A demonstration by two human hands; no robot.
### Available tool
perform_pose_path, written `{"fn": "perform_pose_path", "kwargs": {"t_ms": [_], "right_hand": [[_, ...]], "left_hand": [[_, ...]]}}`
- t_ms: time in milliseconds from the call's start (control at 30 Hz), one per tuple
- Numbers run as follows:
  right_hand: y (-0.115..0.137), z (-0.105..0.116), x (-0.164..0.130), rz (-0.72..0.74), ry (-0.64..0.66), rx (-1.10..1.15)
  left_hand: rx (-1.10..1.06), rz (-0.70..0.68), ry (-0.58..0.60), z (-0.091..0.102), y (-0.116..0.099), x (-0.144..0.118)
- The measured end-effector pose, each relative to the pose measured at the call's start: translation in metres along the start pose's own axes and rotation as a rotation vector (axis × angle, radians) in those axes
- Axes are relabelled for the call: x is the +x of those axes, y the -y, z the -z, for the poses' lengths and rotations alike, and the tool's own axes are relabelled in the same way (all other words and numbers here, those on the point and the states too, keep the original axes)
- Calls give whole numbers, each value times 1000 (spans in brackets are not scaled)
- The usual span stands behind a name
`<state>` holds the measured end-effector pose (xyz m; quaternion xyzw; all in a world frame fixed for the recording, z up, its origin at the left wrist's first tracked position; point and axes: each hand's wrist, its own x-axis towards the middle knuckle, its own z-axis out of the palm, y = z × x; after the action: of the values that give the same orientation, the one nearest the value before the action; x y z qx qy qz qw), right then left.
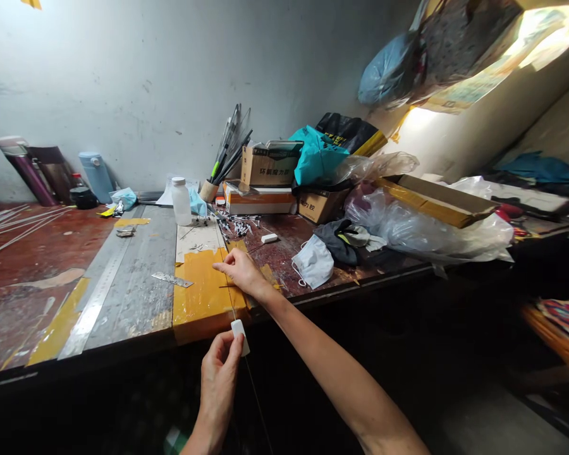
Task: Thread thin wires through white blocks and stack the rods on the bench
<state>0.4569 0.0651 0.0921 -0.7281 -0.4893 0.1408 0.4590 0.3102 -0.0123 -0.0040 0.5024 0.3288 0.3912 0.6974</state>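
My left hand point(219, 370) is closed on a small white block point(238, 328), pinched between thumb and fingers just off the table's front edge. A thin dark rod point(258, 401) passes at the block and runs down toward the bottom of the view. Whether it goes through the block or along it, I cannot tell. Farther up, my right hand point(243, 272) pinches the same rod over the yellow-taped board point(196, 297). A second white block point(269, 238) lies on the table beyond that hand. Left of the board is a short metal plate point(172, 279).
A steel ruler point(99, 297) lies on a grey strip at left. A white bottle point(181, 202) and a holder of rods point(208, 191) stand behind. Small black-and-white pieces point(243, 227) are scattered there. At right lie a face mask point(313, 262), boxes point(270, 165) and plastic bags point(422, 230).
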Motion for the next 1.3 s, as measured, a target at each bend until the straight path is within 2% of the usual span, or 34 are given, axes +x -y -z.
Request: {"fn": "perform_pose_path", "kwargs": {"t_ms": [100, 167, 267, 333, 500, 600, 700, 833, 967, 1100, 1167, 1233, 1300], "right_hand": [[2, 12, -8, 41, -68, 46], [3, 26, -27, 71, -121, 85], [-4, 44, -76, 83, -132, 152], [-17, 50, -116, 6, -101, 139], [-56, 31, -199, -310, 90, 70], [-66, 15, -224, -367, 106, 113], [-63, 11, -235, -368, 99, 237], [-59, 19, -245, -460, 276, 497], [-67, 24, -259, -540, 388, 600], [-76, 27, -270, -518, 274, 496], [-76, 34, -266, -473, 179, 379], [-68, 50, -255, -409, 80, 286], [-51, 71, -238, -321, -34, 237]], "left_hand": [[-23, 22, 13, -2, -5, 1], [-25, 37, 18, -4, -7, 1], [-25, 24, 17, -7, -8, 4], [-35, 13, 21, -10, -6, 7], [-51, 3, 5, -17, 0, 8], [-50, 2, -1, -17, -1, 3], [-50, 4, 11, -14, -7, -4], [-61, 29, 48, -9, -16, -12], [-65, 27, 84, -7, -21, -15], [-83, 32, 138, -7, -27, -15], [-68, 2, 185, -9, -39, -13], [-57, -52, 232, -12, -62, -12], [-48, -109, 275, -14, -95, -13]]}}
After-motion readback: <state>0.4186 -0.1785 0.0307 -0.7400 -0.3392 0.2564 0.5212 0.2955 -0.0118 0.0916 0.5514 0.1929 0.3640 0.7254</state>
